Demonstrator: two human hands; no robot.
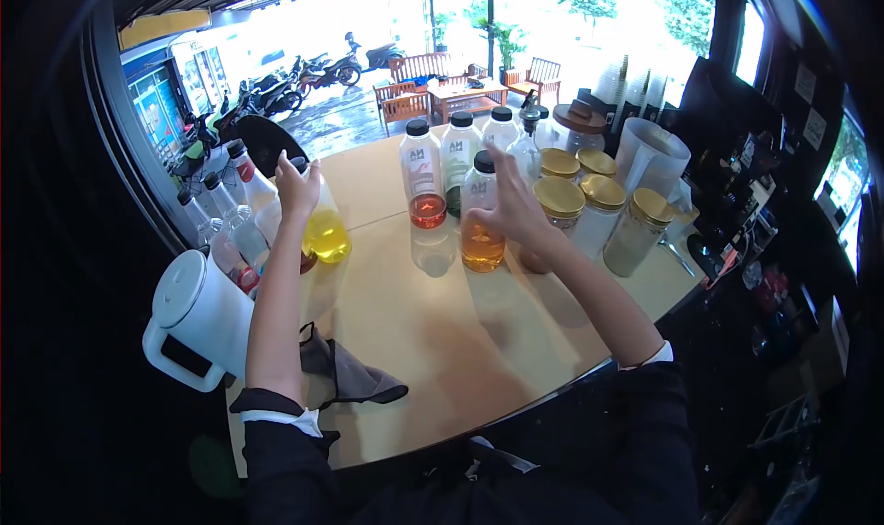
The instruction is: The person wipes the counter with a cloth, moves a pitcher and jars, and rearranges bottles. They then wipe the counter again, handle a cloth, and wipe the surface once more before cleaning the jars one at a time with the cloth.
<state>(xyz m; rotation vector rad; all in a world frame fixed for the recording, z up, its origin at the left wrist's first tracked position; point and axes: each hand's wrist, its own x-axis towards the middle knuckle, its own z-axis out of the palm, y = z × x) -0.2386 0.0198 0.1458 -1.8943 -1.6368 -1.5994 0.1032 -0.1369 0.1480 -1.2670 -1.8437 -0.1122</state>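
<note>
Currently: left hand (296, 189) clasps neck of yellow bottle (324, 235), left on table (414, 341). Right hand (511, 207), fingers spread, holds nothing, just beside capped orange bottle (482, 239), centre. Both bottles upright; neither looks lifted.

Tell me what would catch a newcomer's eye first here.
The left hand sits at the top of the yellow-liquid bottle on the left, and the right hand is spread open beside the amber bottle in the middle. Gold-lidded jars cluster on the right.
</note>
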